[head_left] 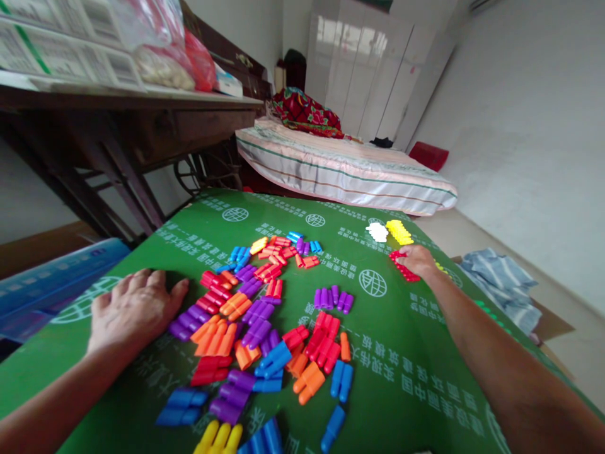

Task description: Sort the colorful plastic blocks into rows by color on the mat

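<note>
My left hand (135, 310) lies palm down on the green board (189, 243), fingers stretched out and holding nothing. Just right of it spreads a loose pile of round-ended plastic toy pieces, among them orange pieces (215, 336), purple pieces (230, 396) and blue pieces (274, 360). My right hand (420, 260) reaches to the far right of the board. Its fingers are closed at a small group of red plastic pieces (406, 270); the fingertips are partly hidden. Beyond that hand sit a white group (377, 232) and a yellow group (399, 232).
Green pieces (491, 315) lie by the board's right edge, beyond my right forearm. A dark wooden table (208, 116) with boxes and bags stands at the left. Behind the board is a bed (350, 167). Striped cloth (501, 284) lies low at the right.
</note>
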`<state>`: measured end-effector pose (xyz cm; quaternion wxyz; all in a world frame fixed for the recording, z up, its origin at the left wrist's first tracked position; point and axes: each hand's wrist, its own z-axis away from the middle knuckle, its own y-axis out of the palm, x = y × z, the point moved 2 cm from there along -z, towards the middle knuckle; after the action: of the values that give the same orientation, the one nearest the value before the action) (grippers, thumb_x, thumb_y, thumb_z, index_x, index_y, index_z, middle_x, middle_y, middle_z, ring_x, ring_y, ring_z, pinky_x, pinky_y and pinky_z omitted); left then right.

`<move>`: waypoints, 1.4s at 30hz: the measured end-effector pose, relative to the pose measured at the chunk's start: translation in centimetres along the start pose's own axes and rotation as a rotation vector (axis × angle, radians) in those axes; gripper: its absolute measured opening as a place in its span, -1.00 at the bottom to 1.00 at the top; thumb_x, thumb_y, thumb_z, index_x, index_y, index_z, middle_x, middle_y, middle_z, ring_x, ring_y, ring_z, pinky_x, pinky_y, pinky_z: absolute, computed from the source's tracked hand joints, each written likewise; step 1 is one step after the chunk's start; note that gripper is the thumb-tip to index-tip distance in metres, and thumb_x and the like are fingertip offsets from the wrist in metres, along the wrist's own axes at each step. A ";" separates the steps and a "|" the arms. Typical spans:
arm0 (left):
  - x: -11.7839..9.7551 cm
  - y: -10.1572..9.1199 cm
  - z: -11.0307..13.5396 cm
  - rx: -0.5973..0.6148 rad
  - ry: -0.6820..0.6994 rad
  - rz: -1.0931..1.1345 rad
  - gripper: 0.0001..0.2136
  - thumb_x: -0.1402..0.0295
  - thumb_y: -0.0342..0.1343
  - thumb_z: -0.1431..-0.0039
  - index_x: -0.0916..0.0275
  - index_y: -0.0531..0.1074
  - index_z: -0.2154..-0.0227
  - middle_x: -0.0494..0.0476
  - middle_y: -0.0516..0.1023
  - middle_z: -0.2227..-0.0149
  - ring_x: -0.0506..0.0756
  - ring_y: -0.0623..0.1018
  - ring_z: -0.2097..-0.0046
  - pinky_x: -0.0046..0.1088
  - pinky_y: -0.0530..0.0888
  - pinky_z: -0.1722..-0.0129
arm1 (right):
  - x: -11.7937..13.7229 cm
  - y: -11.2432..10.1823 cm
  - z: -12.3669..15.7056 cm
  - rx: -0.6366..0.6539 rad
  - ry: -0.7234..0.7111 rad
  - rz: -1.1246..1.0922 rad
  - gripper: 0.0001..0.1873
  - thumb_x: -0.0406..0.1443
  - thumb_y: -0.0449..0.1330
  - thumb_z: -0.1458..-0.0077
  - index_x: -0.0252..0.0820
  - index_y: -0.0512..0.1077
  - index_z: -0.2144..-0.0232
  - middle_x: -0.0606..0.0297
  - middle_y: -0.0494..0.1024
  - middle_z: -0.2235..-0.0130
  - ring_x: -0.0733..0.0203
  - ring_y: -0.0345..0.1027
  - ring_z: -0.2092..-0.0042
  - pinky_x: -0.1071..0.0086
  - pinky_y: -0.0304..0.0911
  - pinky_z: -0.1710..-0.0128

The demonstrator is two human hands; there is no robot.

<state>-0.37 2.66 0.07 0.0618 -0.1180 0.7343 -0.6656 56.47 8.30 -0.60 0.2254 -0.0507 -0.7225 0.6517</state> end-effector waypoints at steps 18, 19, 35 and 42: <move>-0.4 -0.4 0.4 0.000 0.004 0.023 -0.41 0.00 -0.40 -0.21 0.35 0.34 0.07 0.44 0.33 -0.10 0.38 0.25 -0.18 -0.05 0.24 -0.08 | 0.4 -0.8 1.1 -0.047 0.010 0.055 -0.74 -0.14 0.20 -0.04 -0.07 0.56 0.23 0.27 0.62 0.22 0.17 0.46 0.21 0.43 0.25 0.29; -0.4 -0.4 0.5 -0.015 0.013 0.042 -0.42 0.01 -0.39 -0.21 0.36 0.34 0.07 0.45 0.33 -0.10 0.39 0.25 -0.18 -0.04 0.24 -0.08 | 0.7 -1.0 1.3 -0.064 0.004 0.071 -0.73 -0.14 0.18 -0.06 -0.07 0.55 0.22 0.24 0.62 0.22 0.14 0.46 0.20 0.40 0.25 0.30; -0.3 0.5 1.5 -0.124 0.021 0.089 -0.49 0.06 -0.27 -0.22 0.34 0.40 0.07 0.44 0.40 -0.06 0.37 0.30 -0.16 -0.03 0.26 -0.05 | 29.3 1.6 17.9 0.128 -1.132 -0.185 -0.76 -0.39 0.11 -0.12 -0.11 0.50 0.19 0.29 0.57 0.20 0.21 0.40 0.17 0.44 0.24 0.20; -0.3 0.5 1.9 -0.141 0.008 0.098 -0.49 0.09 -0.26 -0.23 0.34 0.40 0.04 0.47 0.39 -0.08 0.37 0.30 -0.15 -0.01 0.26 -0.04 | 36.4 4.2 20.0 0.145 -1.345 -0.009 -0.69 -0.51 0.07 -0.09 -0.14 0.51 0.21 0.28 0.53 0.17 0.19 0.37 0.16 0.41 0.22 0.22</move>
<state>0.32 0.94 -0.64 0.0829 -0.0833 0.7845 -0.6089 15.15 3.89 3.84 -0.2680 0.3842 -0.6602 0.5871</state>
